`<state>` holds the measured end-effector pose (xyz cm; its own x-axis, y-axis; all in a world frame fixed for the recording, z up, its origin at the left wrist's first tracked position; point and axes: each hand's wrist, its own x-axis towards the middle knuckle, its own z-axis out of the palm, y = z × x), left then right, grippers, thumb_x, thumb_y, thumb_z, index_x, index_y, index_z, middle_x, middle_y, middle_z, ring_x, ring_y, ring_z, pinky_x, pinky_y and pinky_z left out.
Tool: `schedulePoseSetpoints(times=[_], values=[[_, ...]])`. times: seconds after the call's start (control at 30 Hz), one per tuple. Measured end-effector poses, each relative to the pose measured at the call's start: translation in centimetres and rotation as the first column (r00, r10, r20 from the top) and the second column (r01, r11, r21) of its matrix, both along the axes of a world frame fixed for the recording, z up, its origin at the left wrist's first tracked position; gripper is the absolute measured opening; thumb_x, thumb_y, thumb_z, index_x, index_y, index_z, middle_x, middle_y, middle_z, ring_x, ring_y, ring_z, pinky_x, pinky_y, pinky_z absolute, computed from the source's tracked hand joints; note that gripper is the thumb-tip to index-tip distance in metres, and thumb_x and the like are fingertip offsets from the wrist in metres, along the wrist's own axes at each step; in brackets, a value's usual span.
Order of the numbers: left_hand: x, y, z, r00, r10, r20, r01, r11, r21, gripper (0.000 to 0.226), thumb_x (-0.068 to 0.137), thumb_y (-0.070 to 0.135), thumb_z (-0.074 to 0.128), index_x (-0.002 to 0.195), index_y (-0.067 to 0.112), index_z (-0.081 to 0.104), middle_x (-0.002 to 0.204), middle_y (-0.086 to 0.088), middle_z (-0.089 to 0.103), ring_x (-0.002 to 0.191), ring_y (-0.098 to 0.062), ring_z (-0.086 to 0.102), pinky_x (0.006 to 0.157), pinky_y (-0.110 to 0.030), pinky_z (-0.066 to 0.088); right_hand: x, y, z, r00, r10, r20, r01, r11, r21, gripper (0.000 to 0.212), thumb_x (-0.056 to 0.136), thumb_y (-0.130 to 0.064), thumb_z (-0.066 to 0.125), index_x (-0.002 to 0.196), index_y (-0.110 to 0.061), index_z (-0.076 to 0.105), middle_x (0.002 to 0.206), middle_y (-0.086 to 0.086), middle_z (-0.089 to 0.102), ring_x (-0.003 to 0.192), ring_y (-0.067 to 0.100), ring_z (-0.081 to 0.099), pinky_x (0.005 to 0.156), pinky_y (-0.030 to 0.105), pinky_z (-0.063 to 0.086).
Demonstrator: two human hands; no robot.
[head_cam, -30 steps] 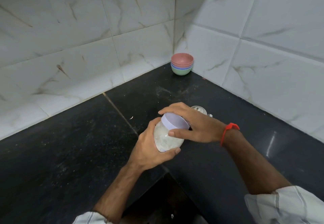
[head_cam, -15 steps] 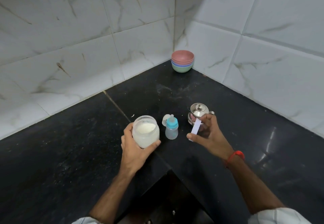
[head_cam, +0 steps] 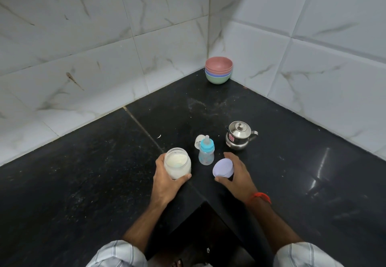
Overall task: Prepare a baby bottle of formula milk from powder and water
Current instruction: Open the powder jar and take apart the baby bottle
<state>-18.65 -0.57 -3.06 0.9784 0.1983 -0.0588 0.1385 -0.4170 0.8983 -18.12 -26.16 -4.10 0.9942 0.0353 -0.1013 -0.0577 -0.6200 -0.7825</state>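
Left hand (head_cam: 167, 180) wraps around the open powder jar (head_cam: 177, 163), fingers and thumb curled on its sides, jar upright on the black counter (head_cam: 83, 183) near the inner corner edge. Right hand (head_cam: 236, 174) grips the pale lilac lid (head_cam: 223, 168) between thumb and fingertips, lid tilted with its flat face toward the camera, low over the counter; contact with the surface can't be told. Jar is clear, white powder inside, mouth uncovered. Baby bottle (head_cam: 206, 151) stands between the two hands, slightly behind them, blue collar and teat on, looks empty; its clear cap (head_cam: 198, 141) lies just behind it. Steel kettle (head_cam: 239, 135) sits right of the bottle. Stacked bowls (head_cam: 218, 70) in the far corner. Versus half a second ago: lid was edge-on by the kettle, now lower and nearer the person, kettle unblocked; left hand unchanged on jar.
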Motion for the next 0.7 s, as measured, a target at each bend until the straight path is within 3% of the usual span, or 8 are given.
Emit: schedulePoseSetpoints(times=[0.2, 0.27, 0.37, 0.43, 0.5, 0.57, 0.63, 0.7], values=[[0.3, 0.6, -0.1, 0.999, -0.051, -0.017, 0.051, 0.999, 0.013, 0.107, 0.059, 0.033, 0.099, 0.141, 0.038, 0.029, 0.141, 0.012, 0.049, 0.132, -0.013, 0.048, 0.115, -0.043, 0.042, 0.5, -0.1, -0.2, 0.997, 0.053, -0.056, -0.064, 0.974, -0.216, 0.097, 0.082, -0.044, 0.080, 0.158, -0.032, 0.020, 0.166, -0.003, 0.025, 0.158, 0.028, 0.007, 0.126, 0.050, -0.001], [0.4, 0.7, -0.1, 0.998, -0.059, -0.012, 0.060, 0.996, 0.067, 0.116, 0.054, 0.047, 0.098, 0.144, 0.044, 0.025, 0.150, 0.012, 0.043, 0.144, -0.019, 0.039, 0.122, -0.045, 0.030, 1.2, 0.4, 0.3, 0.998, 0.050, 0.028, -0.042, 0.975, -0.220, 0.095, 0.083, -0.046, 0.079, 0.158, -0.028, 0.024, 0.164, 0.000, 0.029, 0.156, 0.028, 0.016, 0.127, 0.048, 0.006], [-0.3, 0.7, 0.3, 0.998, -0.058, -0.007, 0.058, 0.984, 0.169, 0.149, 0.044, 0.067, 0.092, 0.159, 0.043, 0.001, 0.170, 0.006, 0.008, 0.158, -0.017, -0.001, 0.124, -0.043, 0.002, 2.9, 1.9, 1.5, 0.984, 0.014, 0.177, 0.010, 0.991, -0.130, 0.088, 0.086, -0.043, 0.078, 0.157, -0.021, 0.032, 0.160, 0.004, 0.036, 0.149, 0.025, 0.027, 0.122, 0.043, 0.026], [-1.1, 0.4, 0.9, 0.995, -0.079, 0.059, 0.063, 0.971, 0.230, 0.157, 0.040, 0.080, 0.084, 0.159, 0.041, -0.011, 0.170, 0.014, -0.010, 0.157, -0.012, -0.012, 0.122, -0.041, -0.003, 4.6, 3.0, 2.5, 0.982, -0.003, 0.188, 0.024, 0.993, -0.112, 0.085, 0.087, -0.042, 0.077, 0.156, -0.020, 0.033, 0.158, 0.006, 0.037, 0.148, 0.026, 0.029, 0.121, 0.043, 0.029], [-1.6, 0.0, 1.5, 0.987, -0.073, 0.140, 0.032, 0.961, 0.276, 0.155, 0.040, 0.089, 0.075, 0.160, 0.038, -0.009, 0.169, 0.019, -0.010, 0.156, -0.010, -0.008, 0.121, -0.040, 0.000, 6.3, 4.0, 3.2, 0.984, 0.021, 0.175, 0.005, 0.989, -0.147, 0.081, 0.086, -0.043, 0.077, 0.153, -0.018, 0.039, 0.152, 0.007, 0.042, 0.142, 0.027, 0.035, 0.118, 0.042, 0.030], [-1.8, -0.5, 2.1, 0.977, -0.027, 0.213, -0.033, 0.961, 0.275, 0.144, 0.048, 0.086, 0.074, 0.161, 0.036, 0.001, 0.167, 0.020, 0.001, 0.152, -0.005, 0.002, 0.118, -0.038, 0.006, 7.5, 4.7, 3.3, 0.984, 0.055, 0.169, -0.020, 0.979, -0.204, 0.071, 0.085, -0.045, 0.078, 0.145, -0.018, 0.049, 0.142, 0.006, 0.051, 0.132, 0.030, 0.046, 0.113, 0.042, 0.036], [-2.2, -1.3, 2.6, 0.944, 0.008, 0.330, -0.099, 0.960, 0.262, 0.118, 0.063, 0.075, 0.074, 0.159, 0.032, 0.021, 0.156, 0.014, 0.022, 0.143, -0.007, 0.019, 0.115, -0.037, 0.019, 7.9, 4.8, 3.1, 0.986, 0.063, 0.156, -0.028, 0.975, -0.221, 0.062, 0.085, -0.045, 0.078, 0.136, -0.018, 0.057, 0.134, 0.005, 0.057, 0.123, 0.030, 0.052, 0.108, 0.043, 0.041], [-2.7, -2.1, 2.9, 0.892, -0.027, 0.450, -0.080, 0.973, 0.217, 0.082, 0.079, 0.057, 0.073, 0.149, 0.030, 0.042, 0.140, 0.012, 0.036, 0.129, -0.013, 0.041, 0.107, -0.038, 0.041, 7.7, 4.4, 3.0, 0.986, 0.048, 0.158, -0.017, 0.982, -0.187, 0.059, 0.084, -0.045, 0.079, 0.132, -0.016, 0.059, 0.128, 0.006, 0.060, 0.118, 0.028, 0.055, 0.104, 0.044, 0.045]])
